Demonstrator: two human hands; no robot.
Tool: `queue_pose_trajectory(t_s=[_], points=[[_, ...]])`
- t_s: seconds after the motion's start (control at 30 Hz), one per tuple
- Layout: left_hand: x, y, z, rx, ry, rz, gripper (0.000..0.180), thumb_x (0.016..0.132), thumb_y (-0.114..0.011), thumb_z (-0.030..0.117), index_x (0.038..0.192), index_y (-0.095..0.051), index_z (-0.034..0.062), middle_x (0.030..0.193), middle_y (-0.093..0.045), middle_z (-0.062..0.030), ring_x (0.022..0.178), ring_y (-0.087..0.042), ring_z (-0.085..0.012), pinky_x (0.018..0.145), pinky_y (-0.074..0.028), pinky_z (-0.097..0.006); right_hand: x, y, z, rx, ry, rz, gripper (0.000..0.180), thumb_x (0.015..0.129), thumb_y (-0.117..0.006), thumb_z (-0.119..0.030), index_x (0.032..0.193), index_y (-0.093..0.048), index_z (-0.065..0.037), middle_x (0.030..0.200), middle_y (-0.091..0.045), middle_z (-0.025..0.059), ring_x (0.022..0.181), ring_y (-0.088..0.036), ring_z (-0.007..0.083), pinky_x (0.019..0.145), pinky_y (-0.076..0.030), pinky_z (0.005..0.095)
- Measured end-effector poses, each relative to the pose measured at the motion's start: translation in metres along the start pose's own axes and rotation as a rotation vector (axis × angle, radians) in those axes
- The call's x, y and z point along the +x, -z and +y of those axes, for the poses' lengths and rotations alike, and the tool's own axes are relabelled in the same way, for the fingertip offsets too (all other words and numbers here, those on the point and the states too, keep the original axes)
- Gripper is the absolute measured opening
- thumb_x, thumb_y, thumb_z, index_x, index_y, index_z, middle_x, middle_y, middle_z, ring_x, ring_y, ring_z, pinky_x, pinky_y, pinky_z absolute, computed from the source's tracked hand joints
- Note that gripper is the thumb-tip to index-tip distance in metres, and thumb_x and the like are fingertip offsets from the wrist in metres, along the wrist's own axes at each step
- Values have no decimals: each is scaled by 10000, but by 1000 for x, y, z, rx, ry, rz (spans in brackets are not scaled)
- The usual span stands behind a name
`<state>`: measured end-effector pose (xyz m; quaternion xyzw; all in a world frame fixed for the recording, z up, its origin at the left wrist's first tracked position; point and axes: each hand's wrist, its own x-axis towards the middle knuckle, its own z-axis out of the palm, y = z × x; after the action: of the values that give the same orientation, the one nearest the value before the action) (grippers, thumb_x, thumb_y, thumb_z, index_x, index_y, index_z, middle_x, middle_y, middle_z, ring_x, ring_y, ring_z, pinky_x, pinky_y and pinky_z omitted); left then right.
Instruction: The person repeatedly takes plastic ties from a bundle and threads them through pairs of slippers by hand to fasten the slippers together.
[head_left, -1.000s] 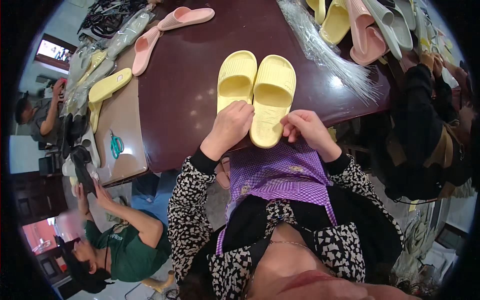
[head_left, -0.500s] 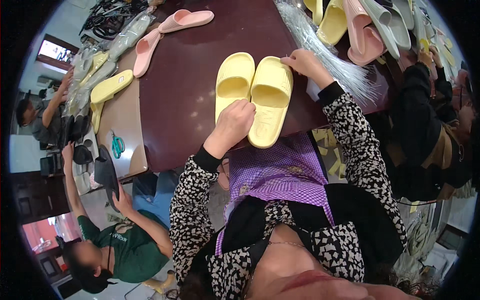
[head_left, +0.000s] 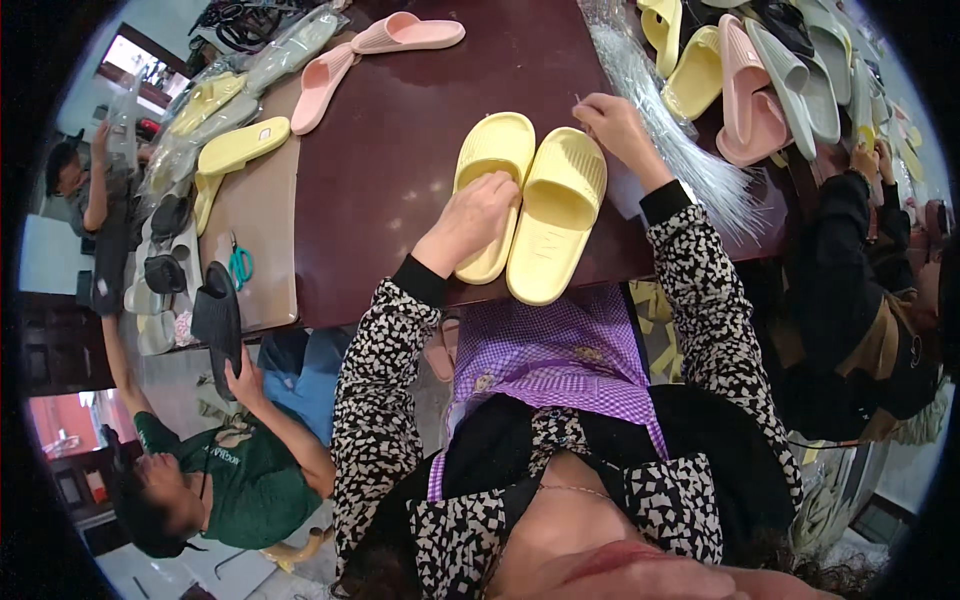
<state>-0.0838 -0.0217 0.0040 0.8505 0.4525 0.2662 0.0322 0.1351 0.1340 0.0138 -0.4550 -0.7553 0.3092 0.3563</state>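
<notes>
A pair of pale yellow slide slippers lies side by side near the front edge of the dark red table, toes pointing away from me. On the left slipper [head_left: 497, 140], my left hand [head_left: 475, 222] rests with curled fingers gripping it around the strap opening and inner side. The right slipper [head_left: 556, 215] lies free, its ribbed strap and insole showing. Just past its upper right side, my right hand [head_left: 617, 132] hovers with fingertips pinched, and a thin pale strand appears to poke out of them. A bundle of thin clear plastic strands [head_left: 665, 130] lies right of that hand.
Pink slippers [head_left: 405, 35] lie at the table's far left. Yellow, pink and grey slippers [head_left: 745, 85] crowd the far right. Green-handled scissors [head_left: 240, 265] and a yellow slipper [head_left: 243, 147] are on the left-hand table. A co-worker at left holds a black slipper [head_left: 217, 320]; others work nearby.
My left hand has shifted from between the slippers onto the left one. My right fingertips have come away from the right slipper. The slippers now splay slightly apart at the toes.
</notes>
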Motion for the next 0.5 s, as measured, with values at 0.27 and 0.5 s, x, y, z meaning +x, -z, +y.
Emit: queue_pose_trajectory(t_s=[0.27,0.5], points=[[5,-2,4,1,31,52,64,789,-542,21,842,-506,15,862,-554,-123,844,-568,-289,746,-474,-378,46,-39,-33,147,-26,-388,211,801,-638,-196,840,-686,5,695,-652,93,649,-619,148,605,-481,288],[8,0,6,-13,36,79,103,805,-574,12,888,-518,-10,921,-565,-157,880,-569,-314,771,-478,-373,55,-65,-48,-18,3,-439,219,762,-656,-186,846,-692,14,730,-652,125,673,-607,165,643,-489,306]])
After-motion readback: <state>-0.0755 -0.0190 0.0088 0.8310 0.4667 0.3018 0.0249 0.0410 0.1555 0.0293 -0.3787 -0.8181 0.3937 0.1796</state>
